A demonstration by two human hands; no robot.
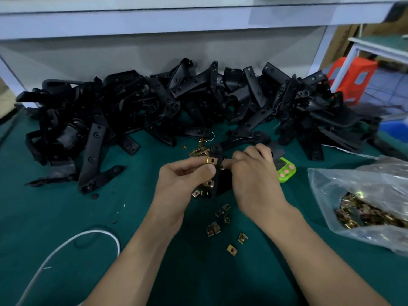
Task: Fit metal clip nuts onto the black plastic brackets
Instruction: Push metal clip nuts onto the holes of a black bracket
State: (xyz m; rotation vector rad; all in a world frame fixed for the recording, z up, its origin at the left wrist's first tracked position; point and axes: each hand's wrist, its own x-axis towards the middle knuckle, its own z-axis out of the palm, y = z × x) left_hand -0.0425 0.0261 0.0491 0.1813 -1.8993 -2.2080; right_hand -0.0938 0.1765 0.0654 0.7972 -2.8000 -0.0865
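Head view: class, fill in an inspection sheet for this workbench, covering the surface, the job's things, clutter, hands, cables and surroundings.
Surface: green mat, with a small black scrap on it.
Job's things: held bracket with a clip nut on its edge; bracket pile along the back; loose clip nuts between the forearms; bag of clip nuts on the right.
Clutter: green timer, partly hidden.
Hands: left hand pinches the clip nut; right hand grips the held bracket.
Cables: white cable loops at the near left.
Surroundings: white shelf frame behind; orange box and blue crate at the far right.
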